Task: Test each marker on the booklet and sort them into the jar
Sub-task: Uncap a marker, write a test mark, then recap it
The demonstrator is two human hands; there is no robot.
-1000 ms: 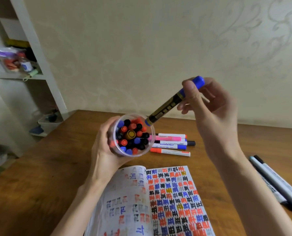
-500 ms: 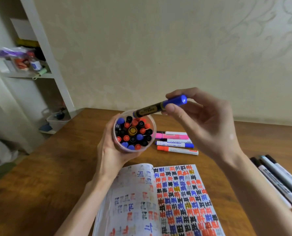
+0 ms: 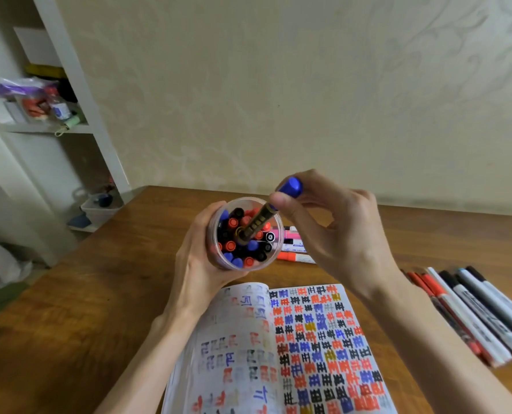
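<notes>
Right hand (image 3: 335, 231) pinching marker (image 3: 257, 222) — tip inside jar (image 3: 218, 264)

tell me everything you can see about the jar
The jar is a round, clear plastic tub with no lid on, its mouth tipped toward the camera. The left hand grips its side and holds it above the wooden table. It is packed with upright markers showing red, blue and black caps. A gold-barrelled marker with a blue cap, pinched by the right hand, has its lower end among them.

handwritten characters fill booklet (image 3: 317, 339), illegible, labels on markers (image 3: 472, 316) blurred
</notes>
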